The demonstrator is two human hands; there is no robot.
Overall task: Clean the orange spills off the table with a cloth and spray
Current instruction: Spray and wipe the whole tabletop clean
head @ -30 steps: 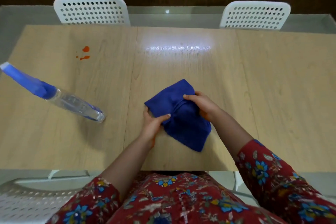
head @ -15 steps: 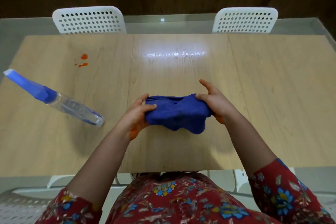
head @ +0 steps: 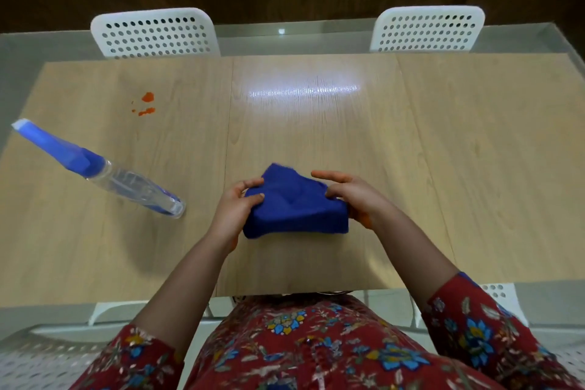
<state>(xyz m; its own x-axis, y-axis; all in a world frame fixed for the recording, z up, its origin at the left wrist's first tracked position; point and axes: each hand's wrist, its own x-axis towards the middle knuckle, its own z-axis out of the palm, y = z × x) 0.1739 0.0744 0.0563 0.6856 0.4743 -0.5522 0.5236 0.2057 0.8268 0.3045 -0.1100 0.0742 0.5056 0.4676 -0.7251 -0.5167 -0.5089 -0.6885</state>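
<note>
A folded blue cloth (head: pixel 296 206) sits between my two hands, low over the middle of the wooden table (head: pixel 443 168). My left hand (head: pixel 235 210) pinches its left edge with thumb and fingers. My right hand (head: pixel 351 196) grips its right edge, index finger stretched out over the top. Orange spills (head: pixel 146 103) dot the far left part of the table, well away from both hands. A clear spray bottle (head: pixel 104 172) with a blue head lies on its side at the left, nozzle pointing to the far left.
Two white perforated chairs, one at the far left (head: pixel 155 33) and one at the far right (head: pixel 427 29), stand behind the table. Another white chair (head: pixel 47 355) is at my near left. The table's near edge runs just above my lap.
The cloth went from lying flat on the table to being lifted and bunched between my hands, and is now folded into a thicker pad. The view has tilted slightly.
</note>
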